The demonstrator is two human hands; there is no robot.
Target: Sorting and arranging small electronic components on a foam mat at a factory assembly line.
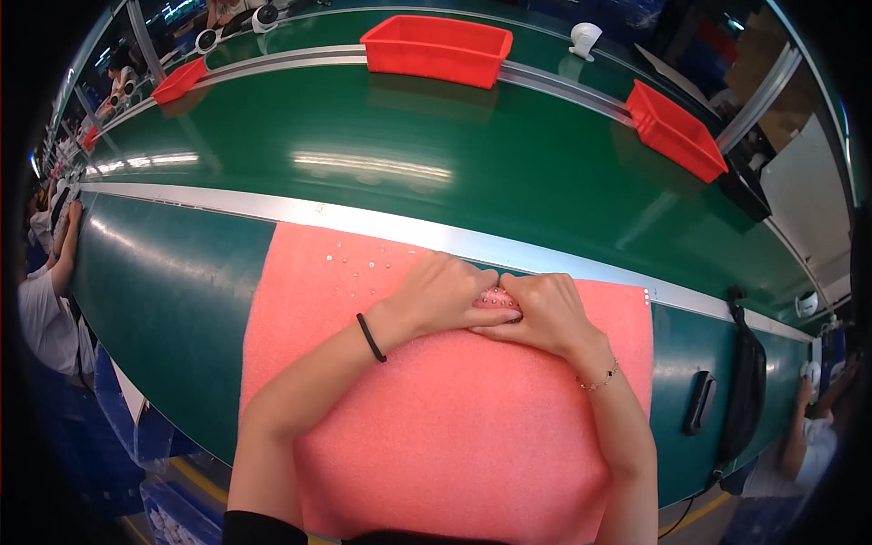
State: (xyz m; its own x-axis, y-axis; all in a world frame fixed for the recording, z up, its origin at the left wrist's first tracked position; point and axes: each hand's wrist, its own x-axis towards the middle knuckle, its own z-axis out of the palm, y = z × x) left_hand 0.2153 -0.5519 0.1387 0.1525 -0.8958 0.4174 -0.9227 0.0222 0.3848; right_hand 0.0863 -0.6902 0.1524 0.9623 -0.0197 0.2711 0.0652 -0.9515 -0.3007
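A pink towel-like cloth (pixel 454 427) is spread on the bench in front of me. Near its far edge my left hand (pixel 442 292) and my right hand (pixel 548 313) meet, fingers curled and thumbs pressed inward. Between them shows a small raised pink fold (pixel 496 298) dotted with shiny round metal bits. It looks like the cloth itself, pinched up, but its lower part is hidden by my fingers. To the left of my left hand, several small metal pieces (pixel 371 264) lie scattered on the cloth. A few pale dots (pixel 647 297) sit at its far right corner.
Beyond a metal rail (pixel 381 221) runs a green conveyor belt (pixel 272 118). Red bins (pixel 436 68) stand along its far side, with a white device (pixel 584 41) behind. On the bench's right lie a dark oblong object (pixel 699 402) and a black strap-like item (pixel 745 381). Co-workers sit at both sides.
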